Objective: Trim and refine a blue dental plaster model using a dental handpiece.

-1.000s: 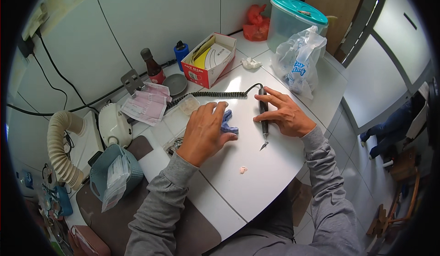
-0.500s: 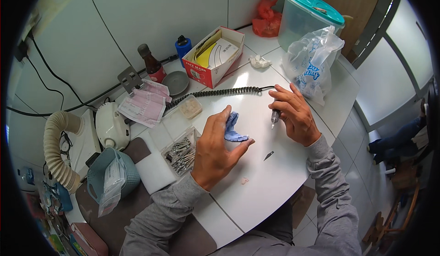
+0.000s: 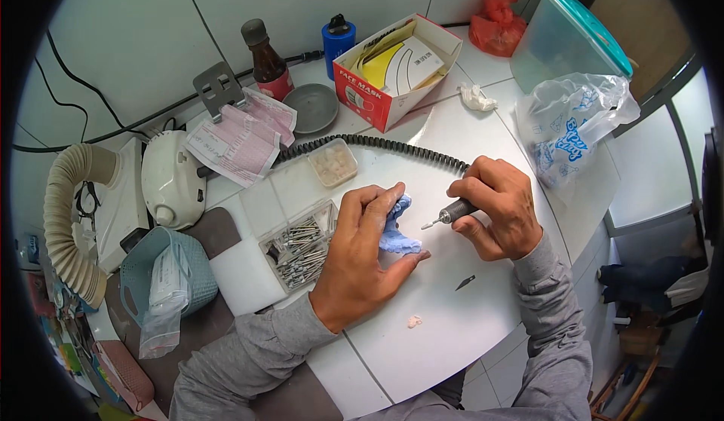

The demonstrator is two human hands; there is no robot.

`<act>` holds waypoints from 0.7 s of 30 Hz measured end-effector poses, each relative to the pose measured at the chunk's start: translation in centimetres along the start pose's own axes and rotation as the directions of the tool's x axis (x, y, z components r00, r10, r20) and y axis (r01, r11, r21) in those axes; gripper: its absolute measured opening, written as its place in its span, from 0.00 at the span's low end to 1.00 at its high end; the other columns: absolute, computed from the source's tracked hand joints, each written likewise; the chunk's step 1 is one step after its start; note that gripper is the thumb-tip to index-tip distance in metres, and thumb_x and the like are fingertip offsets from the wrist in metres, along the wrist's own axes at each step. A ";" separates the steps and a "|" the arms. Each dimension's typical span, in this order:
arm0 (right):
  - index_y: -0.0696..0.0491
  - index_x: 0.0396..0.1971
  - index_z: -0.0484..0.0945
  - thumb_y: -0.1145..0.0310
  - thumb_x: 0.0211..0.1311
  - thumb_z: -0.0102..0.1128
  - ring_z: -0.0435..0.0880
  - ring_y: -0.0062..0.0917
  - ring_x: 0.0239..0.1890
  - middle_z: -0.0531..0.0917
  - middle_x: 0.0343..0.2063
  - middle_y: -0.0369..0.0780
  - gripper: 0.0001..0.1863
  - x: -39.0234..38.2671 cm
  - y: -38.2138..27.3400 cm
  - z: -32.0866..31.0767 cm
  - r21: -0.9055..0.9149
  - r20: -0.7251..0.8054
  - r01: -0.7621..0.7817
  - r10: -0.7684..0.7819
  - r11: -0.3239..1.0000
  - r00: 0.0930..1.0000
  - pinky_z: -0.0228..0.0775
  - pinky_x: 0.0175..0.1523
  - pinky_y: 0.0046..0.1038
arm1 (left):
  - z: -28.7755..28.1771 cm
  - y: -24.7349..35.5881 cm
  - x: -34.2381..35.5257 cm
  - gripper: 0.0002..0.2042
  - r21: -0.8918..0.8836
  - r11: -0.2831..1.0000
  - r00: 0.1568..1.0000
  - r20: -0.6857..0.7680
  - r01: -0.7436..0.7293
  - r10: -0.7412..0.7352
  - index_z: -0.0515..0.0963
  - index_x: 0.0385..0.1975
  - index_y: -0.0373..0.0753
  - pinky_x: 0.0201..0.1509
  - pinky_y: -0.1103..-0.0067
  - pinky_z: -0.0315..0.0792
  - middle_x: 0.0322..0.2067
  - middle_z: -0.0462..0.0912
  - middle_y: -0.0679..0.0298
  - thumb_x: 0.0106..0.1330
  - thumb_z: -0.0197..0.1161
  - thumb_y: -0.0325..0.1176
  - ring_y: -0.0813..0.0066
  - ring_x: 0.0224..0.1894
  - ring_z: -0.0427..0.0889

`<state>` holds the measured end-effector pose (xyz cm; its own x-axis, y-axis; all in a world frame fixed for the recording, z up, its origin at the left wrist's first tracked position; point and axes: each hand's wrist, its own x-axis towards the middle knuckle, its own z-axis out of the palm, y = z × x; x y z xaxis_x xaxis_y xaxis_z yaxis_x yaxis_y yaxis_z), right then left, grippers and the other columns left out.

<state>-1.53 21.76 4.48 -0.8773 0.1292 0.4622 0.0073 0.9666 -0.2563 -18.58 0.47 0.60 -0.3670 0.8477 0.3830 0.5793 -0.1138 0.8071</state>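
My left hand (image 3: 354, 266) grips a blue, horseshoe-shaped dental cast (image 3: 394, 237) between thumb and fingers, just above the white table. Held in my right hand (image 3: 504, 208) is a dark rotary handpiece (image 3: 457, 211) with a small pale tip. It points left toward the cast, with a short gap between them. The handpiece's coiled black cord (image 3: 392, 146) runs back across the table. Nearer me lie a small dark blade (image 3: 465, 281) and a pinkish crumbly lump (image 3: 414, 321). Beside my left hand is a clear box of burs (image 3: 302, 249).
A small tub (image 3: 332, 162) stands behind the bur box. Farther back are a red mask box (image 3: 377, 104), a grey dish (image 3: 312, 109) and a brown bottle (image 3: 266, 59). A plastic bag (image 3: 569, 138) sits at right; a white motor unit (image 3: 173, 180) and blue-green basket (image 3: 200, 285) at left.
My right hand has turned the handpiece from pointing down to pointing left, and its tip is nearer the cast. My left hand keeps its hold. The whole view has shifted slightly.
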 end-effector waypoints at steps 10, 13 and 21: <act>0.50 0.23 0.74 0.30 0.65 0.73 0.73 0.38 0.19 0.71 0.18 0.37 0.35 -0.5 1.3 0.2 0.097 0.177 -0.032 0.015 0.995 0.984 0.63 0.28 0.39 | 1.0 0.8 -0.4 0.48 -0.064 0.996 0.998 -0.017 -0.059 0.058 0.78 0.72 0.30 0.60 0.71 0.86 0.59 0.85 0.46 0.50 0.95 0.40 0.58 0.55 0.90; 0.50 0.23 0.74 0.33 0.64 0.75 0.74 0.39 0.20 0.72 0.19 0.38 0.34 -0.4 1.3 -0.2 0.100 0.235 -0.034 0.010 0.994 0.972 0.64 0.28 0.39 | 1.0 0.4 -0.2 0.48 -0.142 0.990 0.995 0.098 -0.004 0.018 0.77 0.73 0.30 0.59 0.73 0.86 0.59 0.84 0.48 0.52 0.95 0.40 0.63 0.54 0.90; 0.50 0.21 0.75 0.38 0.59 0.79 0.77 0.40 0.21 0.74 0.19 0.38 0.32 -0.2 1.2 -0.6 0.098 0.330 -0.032 -0.002 0.995 0.944 0.66 0.29 0.40 | 1.0 0.1 -0.3 0.48 -0.220 0.972 0.987 0.150 0.089 -0.056 0.75 0.75 0.31 0.56 0.76 0.85 0.58 0.82 0.53 0.54 0.94 0.37 0.70 0.53 0.88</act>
<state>-1.05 22.99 4.57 -0.9865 0.0472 0.1566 -0.0113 0.9355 -0.3532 -17.67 0.73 0.07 -0.2853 0.9211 0.2650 0.3704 -0.1490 0.9168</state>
